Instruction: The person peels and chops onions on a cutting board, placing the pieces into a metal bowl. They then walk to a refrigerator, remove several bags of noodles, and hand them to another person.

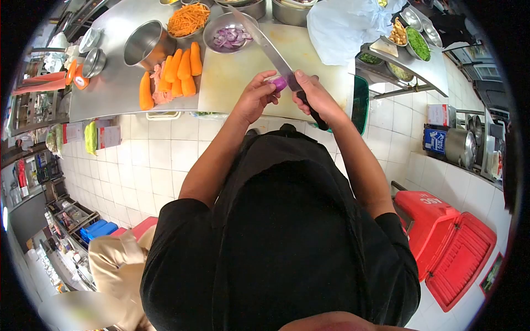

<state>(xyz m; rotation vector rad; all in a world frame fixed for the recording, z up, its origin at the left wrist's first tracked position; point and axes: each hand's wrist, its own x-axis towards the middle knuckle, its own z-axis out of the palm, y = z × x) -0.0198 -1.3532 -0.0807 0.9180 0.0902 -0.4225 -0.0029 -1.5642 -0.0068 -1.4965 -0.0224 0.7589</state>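
Observation:
My left hand [257, 97] is closed around a small purple onion piece [277, 83], held just above the front part of the pale cutting board [229, 77]. In my right hand [319, 99] is the black handle of a large knife [273, 54]. Its long blade points up and to the left, passing close beside the onion, its tip near a metal bowl of sliced purple onion [231, 38]. To the left of the board lie several peeled carrots [176, 69] on the steel table [113, 88].
Beyond the carrots are an empty steel pot [148, 45] and a bowl of shredded carrot [189, 20]. A plastic bag [342, 27] covers the board's back right. A green bin [360, 102] stands at the right edge. Another person's tan clothing [118, 267] shows lower left.

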